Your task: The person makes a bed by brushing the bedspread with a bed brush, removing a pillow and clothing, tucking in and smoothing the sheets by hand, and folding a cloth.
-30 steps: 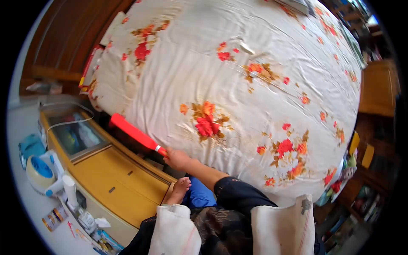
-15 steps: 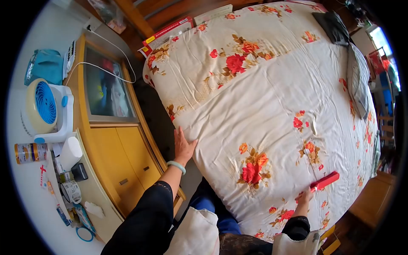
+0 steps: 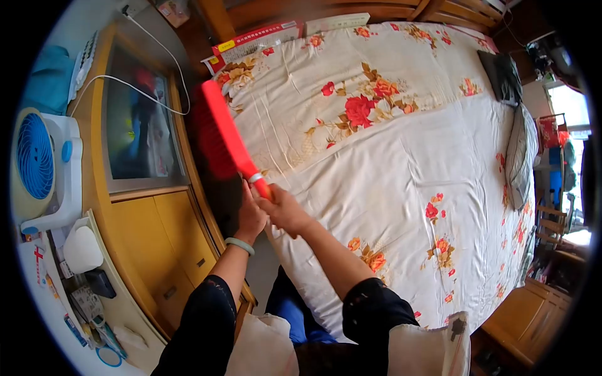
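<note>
My right hand [image 3: 286,212] is wrapped round the handle of a red brush [image 3: 227,128]. The brush points up and left over the near left edge of the bed, its dark red bristles facing left. Close beside it, at the bed's edge, is my left hand [image 3: 252,213], with a pale green bangle at the wrist. Its fingers are partly hidden behind the brush handle and my right hand, so their grip does not show. A white sheet [image 3: 376,160] with red and orange flowers covers the bed, with fine creases across its middle.
At the left stand a wooden cabinet [image 3: 144,244] with a glass panel, a blue and white fan [image 3: 36,153] and a white cable [image 3: 135,84]. Flat boxes [image 3: 257,41] lie by the headboard. A dark cloth [image 3: 501,76] and a grey pillow [image 3: 520,156] lie at the right.
My right hand has carried the red brush from the right part of the bed to its left edge, beside my left hand. The view has shifted slightly.
</note>
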A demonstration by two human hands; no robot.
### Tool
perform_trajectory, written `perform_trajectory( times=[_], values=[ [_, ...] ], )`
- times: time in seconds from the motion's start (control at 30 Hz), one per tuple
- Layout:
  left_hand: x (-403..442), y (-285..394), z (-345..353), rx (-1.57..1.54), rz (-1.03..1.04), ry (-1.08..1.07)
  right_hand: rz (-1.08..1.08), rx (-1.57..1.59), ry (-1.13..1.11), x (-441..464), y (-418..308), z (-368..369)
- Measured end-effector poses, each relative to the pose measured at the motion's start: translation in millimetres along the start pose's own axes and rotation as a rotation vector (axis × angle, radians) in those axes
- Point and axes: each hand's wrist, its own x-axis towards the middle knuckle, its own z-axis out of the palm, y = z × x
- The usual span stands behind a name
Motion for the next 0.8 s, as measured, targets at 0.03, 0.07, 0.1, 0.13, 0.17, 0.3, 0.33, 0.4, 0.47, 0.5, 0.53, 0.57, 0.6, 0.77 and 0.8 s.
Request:
perform_trajectory(
  times=[0.03,0.07,0.1,0.13,0.17,0.3,0.33,0.4,0.47,0.5,0.53,0.57,0.6,0.77,0.8],
  values=[
    [0,18,1,0.476,0.244,0.121,0.034,0.042,0.042,-7,-3,-17],
    [7,25,4,0.529,0.196,0.145,0.021,0.047,0.160,-10,2,-44],
    [13,40,6,0.595,0.182,0.141,0.047,0.131,0.291,-12,13,-77],
    [18,58,7,0.666,0.168,0.126,0.036,0.185,0.446,-15,26,-113],
    [26,71,13,0.643,0.088,0.132,0.044,0.176,0.617,-25,27,-151],
    [56,67,27,0.858,0.019,0.120,0.037,0.171,1.200,-70,65,-315],
    [60,67,26,0.882,-0.025,0.104,0.056,0.152,1.316,-83,81,-353],
    [66,63,27,0.909,-0.076,0.097,0.290,0.089,1.464,-105,120,-431],
    [74,60,30,0.992,-0.083,0.104,0.485,0.237,1.524,-109,137,-480],
    [77,59,32,0.994,-0.098,0.117,0.402,0.262,1.594,-98,130,-481],
    [78,59,33,1.016,-0.120,0.098,0.311,0.336,1.461,-82,173,-531],
    [80,59,33,1.043,-0.141,0.075,0.343,0.369,1.258,-54,167,-543],
    [80,57,34,1.055,-0.160,0.083,0.273,0.119,1.329,-12,174,-549],
    [82,64,37,1.038,-0.142,0.057,0.217,-0.452,0.400,149,30,-307],
    [80,66,37,1.033,-0.157,0.050,0.080,-0.563,0.268,150,13,-238]
  ],
)
